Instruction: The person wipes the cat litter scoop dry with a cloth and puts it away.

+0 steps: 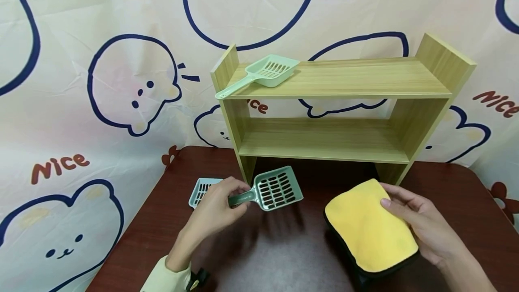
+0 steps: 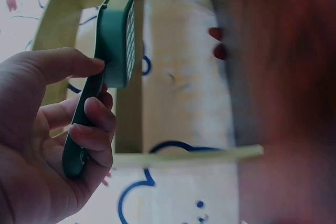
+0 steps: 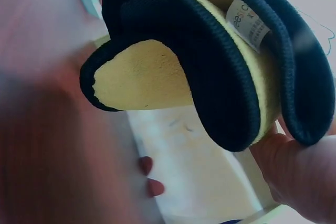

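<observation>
My left hand [image 1: 219, 205] grips the handle of a dark green litter scoop [image 1: 278, 188], its slotted pan pointing right above the table. In the left wrist view the thumb presses the scoop [image 2: 115, 43] near the pan, and the fingers curl round the handle. On the right, my right hand [image 1: 425, 222] holds a folded yellow cloth [image 1: 369, 224] with a black edge by its right side. The right wrist view shows the cloth [image 3: 142, 77] folded in layers, with a white label between them. Behind the left hand, a pale blue slotted scoop [image 1: 198, 193] lies on the table, partly hidden.
A wooden two-level shelf [image 1: 344, 78] stands at the back of the dark red-brown table [image 1: 162, 220]. On its top board, at the left, rests a light green litter scoop [image 1: 269, 71], handle over the front edge. A patterned backdrop [image 1: 134, 84] hangs behind.
</observation>
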Demonstrator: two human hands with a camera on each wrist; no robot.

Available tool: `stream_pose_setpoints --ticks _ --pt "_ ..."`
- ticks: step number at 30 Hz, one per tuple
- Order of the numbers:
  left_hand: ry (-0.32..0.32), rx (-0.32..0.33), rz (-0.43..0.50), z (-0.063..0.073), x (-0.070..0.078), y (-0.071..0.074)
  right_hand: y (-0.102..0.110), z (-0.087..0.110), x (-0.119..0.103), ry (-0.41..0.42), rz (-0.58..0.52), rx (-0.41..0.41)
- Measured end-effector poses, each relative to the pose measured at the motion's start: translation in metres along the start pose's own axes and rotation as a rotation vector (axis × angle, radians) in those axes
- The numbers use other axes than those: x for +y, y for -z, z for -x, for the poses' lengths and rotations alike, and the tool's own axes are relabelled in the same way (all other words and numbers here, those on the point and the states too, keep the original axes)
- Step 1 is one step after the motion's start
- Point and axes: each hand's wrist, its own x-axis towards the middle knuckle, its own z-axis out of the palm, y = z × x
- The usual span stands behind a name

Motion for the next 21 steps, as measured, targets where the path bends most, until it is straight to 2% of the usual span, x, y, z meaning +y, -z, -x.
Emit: stream_pose_setpoints --ticks 4,9,16,21 --pt "-0.037 -0.012 0.035 -0.016 0.011 -0.001 0.004 -0.002 -0.011 0.002 0.006 0.027" --pt "-0.069 -0.004 0.073 -0.027 0.02 -0.002 0.003 -0.009 -0.016 -0.001 0.015 0.041" --pt "-0.122 0.013 0.088 -0.042 0.032 -0.003 -0.001 -0.02 -0.02 0.043 -0.014 0.006" --pt "-0.125 0.006 0.092 -0.05 0.037 -0.001 -0.003 -0.027 -0.026 0.075 -0.016 -0.022"
